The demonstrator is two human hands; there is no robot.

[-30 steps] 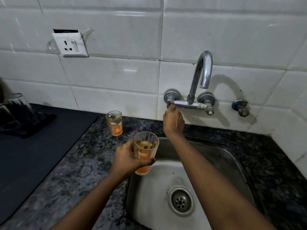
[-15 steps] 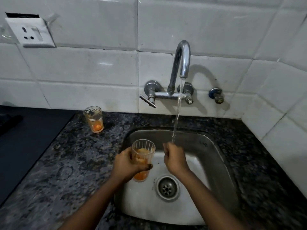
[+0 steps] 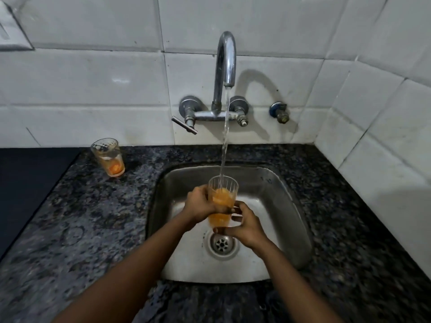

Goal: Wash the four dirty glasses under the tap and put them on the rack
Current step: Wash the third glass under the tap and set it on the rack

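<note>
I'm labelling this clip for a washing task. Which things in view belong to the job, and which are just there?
Part of the job:
ribbed glass with orange residue, held by left hand and right hand
second dirty glass on the counter
chrome tap, running
steel sink

Just there:
white wall socket
blue-capped wall valve

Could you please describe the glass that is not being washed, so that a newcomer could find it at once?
Start at the steel sink under the running tap, then look left along the dark speckled counter towards the tiled wall. There the waiting glass stands upright alone, untouched, with orange dregs, unlike the glass under the stream, which both hands hold.
</note>
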